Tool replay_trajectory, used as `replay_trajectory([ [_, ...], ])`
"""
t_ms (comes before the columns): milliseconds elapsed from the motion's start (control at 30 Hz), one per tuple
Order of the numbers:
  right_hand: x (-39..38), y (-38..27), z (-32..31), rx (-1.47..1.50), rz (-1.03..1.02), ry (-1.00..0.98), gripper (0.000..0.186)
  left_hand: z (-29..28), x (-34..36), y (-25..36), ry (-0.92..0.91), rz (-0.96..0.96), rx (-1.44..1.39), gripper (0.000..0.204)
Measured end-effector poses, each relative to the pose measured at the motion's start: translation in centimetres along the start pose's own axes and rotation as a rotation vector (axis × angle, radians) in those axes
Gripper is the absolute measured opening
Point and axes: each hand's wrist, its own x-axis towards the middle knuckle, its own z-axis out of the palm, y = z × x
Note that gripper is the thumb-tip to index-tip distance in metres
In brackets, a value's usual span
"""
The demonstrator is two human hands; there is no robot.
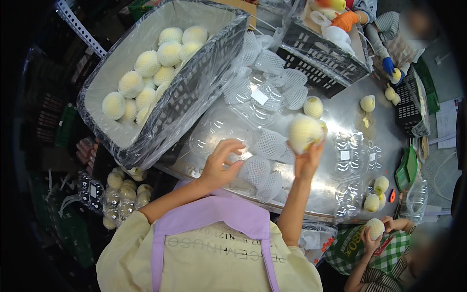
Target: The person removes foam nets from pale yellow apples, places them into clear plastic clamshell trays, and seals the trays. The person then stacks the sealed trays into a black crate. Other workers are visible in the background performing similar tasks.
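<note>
My right hand (308, 158) is raised above the metal table, its fingers wrapped round a pale yellow fruit (304, 132) in a white foam net. Motion blurs this fruit a little, and I cannot tell its exact kind. My left hand (221, 164) hovers nearer the table's left side, fingers curved and apart with nothing between them. Between the two hands lie several white foam nets (256, 169). Beyond the left hand is a clear plastic clamshell (219, 129). Another netted fruit (313, 107) sits on the table just past the held one.
A plastic-lined crate (233, 29) of netted fruit stands at the left. Another crate (311, 73) is at the back, where an orange-gloved hand (344, 21) reaches in. Clear trays (349, 155) lie to the right. A co-worker's hand (372, 240) holds a netted fruit at the lower right.
</note>
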Motion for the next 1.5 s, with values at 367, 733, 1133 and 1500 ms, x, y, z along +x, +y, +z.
replay_trajectory([
  [367, 17.4, -3.0, -14.5, -0.814, -0.047, 0.412, 0.057, 0.1, -0.1, -1.2, -0.262, -0.113, 0.026, 0.013],
  [733, 17.4, -1.7, -16.5, -1.185, 0.332, 0.464, 0.061, 0.2, 0.1, -1.3, -0.274, -0.089, 0.04, 0.012],
  [1133, 12.2, -2.0, -9.1, -1.9, -0.226, -0.122, 0.06, 0.4, -0.4, -1.8, -0.329, -0.105, 0.06, 0.014],
  [1500, -1.9, 7.1, -4.8, -1.634, -0.116, -0.402, 0.042, 0.4, -0.7, -1.7, -0.393, -0.082, 0.072, 0.013],
])
